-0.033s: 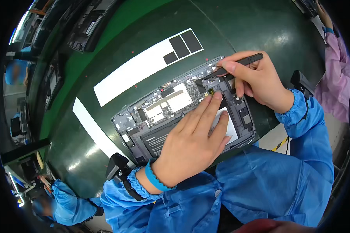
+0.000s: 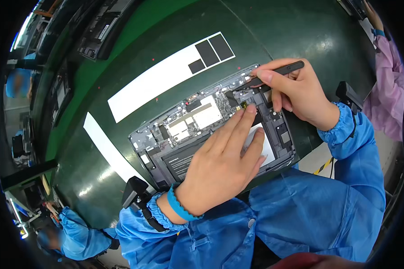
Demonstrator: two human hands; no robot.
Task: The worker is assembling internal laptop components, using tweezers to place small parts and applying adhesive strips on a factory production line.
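Note:
An opened laptop base [image 2: 284, 154] lies on the green table, its circuit board [image 2: 206, 115] and black battery [image 2: 177, 163] exposed. My left hand [image 2: 222, 163] rests flat across it with fingers stretched out, covering part of the battery and a white panel [image 2: 265, 148]. Its fingertips touch the board area beside a small yellow-black part [image 2: 243, 105]. In a pinch grip, my right hand [image 2: 303, 92] holds black tweezers [image 2: 291, 68]. Their tips point down-left at the base's far right corner, close to a thin cable; whether they grip anything is too small to tell.
Beyond the laptop base lies a white sheet [image 2: 155, 89] bearing black rectangular pads [image 2: 207, 54]. A narrow white strip [image 2: 112, 150] is at its left. More opened laptops [image 2: 105, 33] stand at the far left. Co-workers sit at lower left and in a pink sleeve [image 2: 385, 85] at right.

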